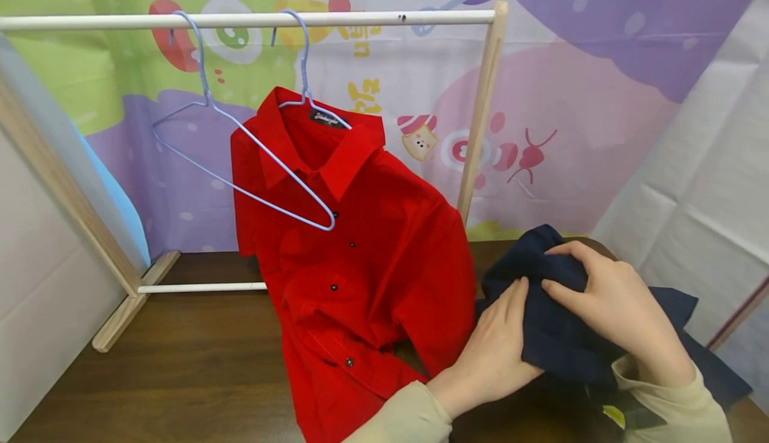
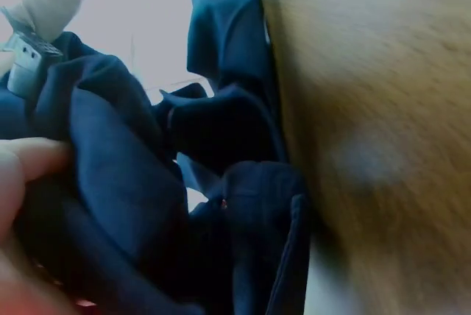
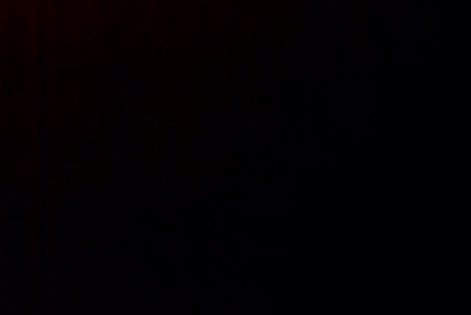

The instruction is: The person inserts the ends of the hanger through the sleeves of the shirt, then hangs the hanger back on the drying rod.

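Observation:
A dark blue garment (image 1: 565,336), bunched and folded, is held at the right side of the table. My left hand (image 1: 492,356) grips its near left edge, fingers laid along the outside and thumb hidden by the cloth. With thumb and forefinger spread over a fold, my right hand (image 1: 619,303) grips the upper part. In the left wrist view the cloth (image 2: 125,175) hangs in folds past the table edge, fingers (image 2: 37,159) pressed on it at the left. Left of both hands a red button-up shirt (image 1: 360,249) hangs from a light blue hanger (image 1: 305,63). The right wrist view is almost black.
A white rail (image 1: 336,21) on wooden posts (image 1: 480,109) carries the hangers. A bare light blue hanger (image 1: 240,193) overlaps the shirt's front. Below is a dark wooden table (image 1: 198,363); a cartoon-printed curtain (image 1: 577,96) stands behind.

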`<state>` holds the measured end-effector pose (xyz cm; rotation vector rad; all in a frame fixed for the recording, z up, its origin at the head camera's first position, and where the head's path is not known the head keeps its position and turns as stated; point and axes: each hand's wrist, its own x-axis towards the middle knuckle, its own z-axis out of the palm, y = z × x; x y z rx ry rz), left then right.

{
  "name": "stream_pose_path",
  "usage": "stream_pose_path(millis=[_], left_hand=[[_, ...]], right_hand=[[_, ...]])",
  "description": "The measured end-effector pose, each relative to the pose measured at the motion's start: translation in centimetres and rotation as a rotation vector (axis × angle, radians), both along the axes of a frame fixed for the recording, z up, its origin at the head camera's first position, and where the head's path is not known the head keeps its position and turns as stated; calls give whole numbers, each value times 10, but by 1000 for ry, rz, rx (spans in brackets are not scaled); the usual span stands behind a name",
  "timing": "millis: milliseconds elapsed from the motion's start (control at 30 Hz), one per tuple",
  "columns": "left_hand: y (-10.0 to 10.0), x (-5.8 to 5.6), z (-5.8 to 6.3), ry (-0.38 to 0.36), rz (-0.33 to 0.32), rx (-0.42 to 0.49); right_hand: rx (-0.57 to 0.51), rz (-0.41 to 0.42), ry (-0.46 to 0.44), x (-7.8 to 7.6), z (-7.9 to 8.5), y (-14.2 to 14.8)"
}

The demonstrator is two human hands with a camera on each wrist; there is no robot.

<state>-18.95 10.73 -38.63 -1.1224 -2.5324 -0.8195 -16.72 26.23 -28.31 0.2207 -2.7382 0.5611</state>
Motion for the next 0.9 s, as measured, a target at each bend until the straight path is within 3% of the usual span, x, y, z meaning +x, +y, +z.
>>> stream_pose_path(millis=[367, 600, 767, 900], left_hand=[[-17, 10, 26, 116, -118, 337], [-26, 26, 46, 83, -247, 548], [-33, 35, 58, 157, -266, 646], [-39, 42, 67, 92, -283, 738]], right_hand=[[-186, 23, 162, 38, 17, -23], [-349, 206, 282, 62, 26, -32], [-448, 348, 306, 65, 27, -34], [-479, 427, 336, 63, 28, -34]])
